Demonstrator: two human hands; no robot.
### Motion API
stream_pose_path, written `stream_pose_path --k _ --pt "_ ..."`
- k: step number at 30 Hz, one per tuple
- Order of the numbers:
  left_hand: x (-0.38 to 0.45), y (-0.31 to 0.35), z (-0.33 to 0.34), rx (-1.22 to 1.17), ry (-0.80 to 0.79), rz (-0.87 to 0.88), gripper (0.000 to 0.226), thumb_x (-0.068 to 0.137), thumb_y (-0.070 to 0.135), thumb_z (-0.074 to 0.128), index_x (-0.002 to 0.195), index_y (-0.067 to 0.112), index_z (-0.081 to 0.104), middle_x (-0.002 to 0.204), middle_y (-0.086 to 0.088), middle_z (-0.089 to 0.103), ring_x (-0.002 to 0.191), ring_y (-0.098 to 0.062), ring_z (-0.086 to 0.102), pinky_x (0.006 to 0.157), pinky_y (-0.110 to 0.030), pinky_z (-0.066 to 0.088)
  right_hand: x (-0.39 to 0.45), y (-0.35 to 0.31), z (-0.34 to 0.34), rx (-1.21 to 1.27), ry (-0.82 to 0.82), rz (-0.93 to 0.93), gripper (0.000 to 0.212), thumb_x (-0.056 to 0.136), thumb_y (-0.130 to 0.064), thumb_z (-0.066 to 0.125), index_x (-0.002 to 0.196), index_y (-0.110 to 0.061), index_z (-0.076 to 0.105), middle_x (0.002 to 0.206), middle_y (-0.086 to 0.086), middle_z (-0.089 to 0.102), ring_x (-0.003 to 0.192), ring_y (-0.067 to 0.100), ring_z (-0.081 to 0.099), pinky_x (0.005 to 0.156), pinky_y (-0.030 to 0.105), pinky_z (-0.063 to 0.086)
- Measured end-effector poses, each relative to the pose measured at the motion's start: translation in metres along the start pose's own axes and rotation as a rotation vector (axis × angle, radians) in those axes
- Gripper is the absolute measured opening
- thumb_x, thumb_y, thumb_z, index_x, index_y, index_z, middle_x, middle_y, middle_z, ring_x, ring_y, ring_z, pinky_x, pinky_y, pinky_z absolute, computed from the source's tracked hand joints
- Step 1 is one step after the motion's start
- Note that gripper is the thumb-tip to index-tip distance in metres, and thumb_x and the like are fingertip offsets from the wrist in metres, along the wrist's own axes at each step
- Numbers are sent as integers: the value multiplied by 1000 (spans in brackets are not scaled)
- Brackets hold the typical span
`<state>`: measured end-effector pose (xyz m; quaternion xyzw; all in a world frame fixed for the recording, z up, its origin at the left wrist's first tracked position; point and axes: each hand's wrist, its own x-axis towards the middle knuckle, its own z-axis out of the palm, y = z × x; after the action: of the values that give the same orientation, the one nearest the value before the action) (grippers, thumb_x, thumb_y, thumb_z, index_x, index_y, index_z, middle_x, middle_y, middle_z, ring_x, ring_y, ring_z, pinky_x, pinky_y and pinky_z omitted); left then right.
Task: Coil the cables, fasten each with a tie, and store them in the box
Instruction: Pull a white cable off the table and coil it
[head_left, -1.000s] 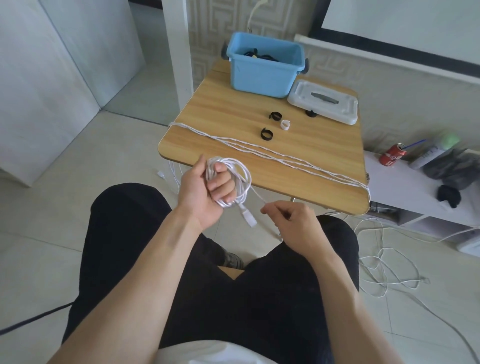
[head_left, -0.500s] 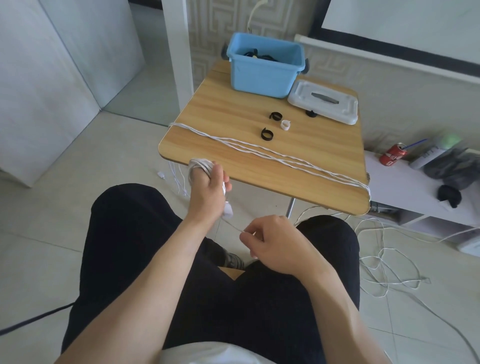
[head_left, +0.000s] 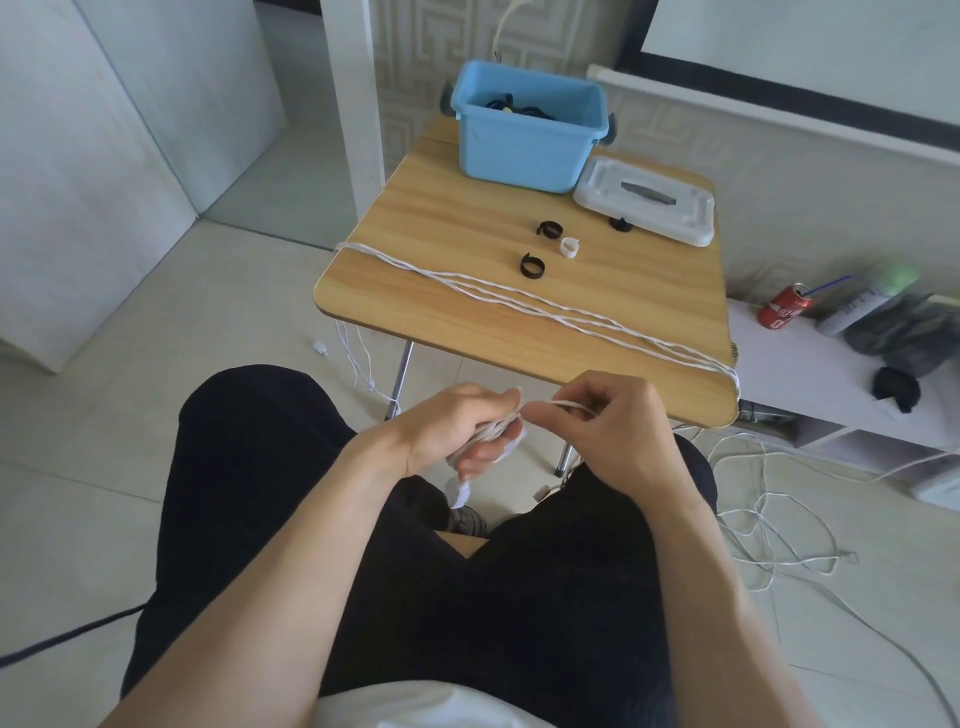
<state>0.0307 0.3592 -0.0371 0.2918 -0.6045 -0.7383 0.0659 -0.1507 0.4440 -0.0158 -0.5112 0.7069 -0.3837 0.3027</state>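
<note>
Over my lap, my left hand (head_left: 457, 431) grips a small coil of white cable (head_left: 485, 434), mostly hidden by the fingers, with a white plug end (head_left: 460, 491) hanging below. My right hand (head_left: 608, 426) pinches the loose strand of the same cable beside the left fingertips. Several white cables (head_left: 545, 306) lie stretched across the wooden table (head_left: 467, 332). Two black ties (head_left: 531, 264) (head_left: 548, 228) and a white tie (head_left: 570, 247) lie mid-table. The open blue box (head_left: 524, 140) stands at the table's back with dark cables inside.
The box's white lid (head_left: 647, 200) lies right of the box, a black tie (head_left: 619, 224) at its edge. More white cable (head_left: 769, 519) trails over the floor at the right. A low shelf with a red can (head_left: 782, 312) stands right of the table.
My left hand dropped from the table's front edge toward my lap and turned over with the coil. My right hand rose and moved in to meet it, drawing the strand up.
</note>
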Motion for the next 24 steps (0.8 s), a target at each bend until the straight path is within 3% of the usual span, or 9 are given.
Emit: stream_pose_path --k 4,7,11,13,15,17,20,22,24 --pt "-2 -3 -7 -227 -129 6 49 103 49 34 73 13 50 48 2 29 41 -14 23 44 -27 29 7 12 3 39 51 27 35 77 -49 81 67 -18 70 50 -10 44 49 9 34 47 20 30" --pt "-5 -1 -17 -459 -163 32 51 96 57 40 66 16 47 43 8 29 37 -12 21 39 -23 26 12 27 5 20 8 92 34 90 -50 68 72 -21 72 50 -13 42 48 9 33 48 19 30" --pt "-7 4 -19 -661 4 156 49 95 55 45 59 23 44 42 10 23 33 -7 26 36 -21 28 12 46 13 -50 -73 139 39 99 -51 55 73 -27 71 57 -11 54 49 5 44 51 15 38" --pt "-4 5 -19 -887 104 277 51 101 51 40 59 23 44 43 7 23 34 -6 29 38 -20 29 11 54 16 -83 -99 176 41 101 -50 52 75 -26 71 61 -8 56 50 6 47 52 16 40" --pt "-1 6 -22 -1177 211 376 52 103 53 36 64 21 46 46 8 31 39 -8 32 43 -20 30 9 59 19 -111 -108 195 40 103 -45 50 76 -24 71 64 -5 58 51 6 50 51 14 40" --pt "2 4 -28 -1304 363 423 50 105 52 31 73 17 48 55 6 37 48 -11 36 54 -23 39 5 59 22 -132 -134 196 37 104 -41 50 79 -24 71 67 -4 60 50 2 52 51 11 40" --pt "7 -2 -29 -1182 626 389 36 109 41 32 87 15 44 66 1 43 57 -16 43 72 -31 44 0 53 29 -182 -284 165 25 103 -36 53 92 -25 73 77 -2 67 62 4 62 58 17 50" --pt "11 -6 -26 -1018 761 381 28 109 35 36 90 15 43 66 2 46 58 -16 46 75 -33 46 -5 45 35 -217 -394 127 21 102 -38 55 102 -26 72 82 -1 70 74 14 68 71 32 59" --pt "15 -8 -23 -752 905 367 26 109 31 38 90 14 44 65 5 52 58 -13 52 75 -34 50 -10 36 38 -224 -459 105 22 101 -39 55 109 -26 71 79 -2 72 73 15 69 74 34 59"
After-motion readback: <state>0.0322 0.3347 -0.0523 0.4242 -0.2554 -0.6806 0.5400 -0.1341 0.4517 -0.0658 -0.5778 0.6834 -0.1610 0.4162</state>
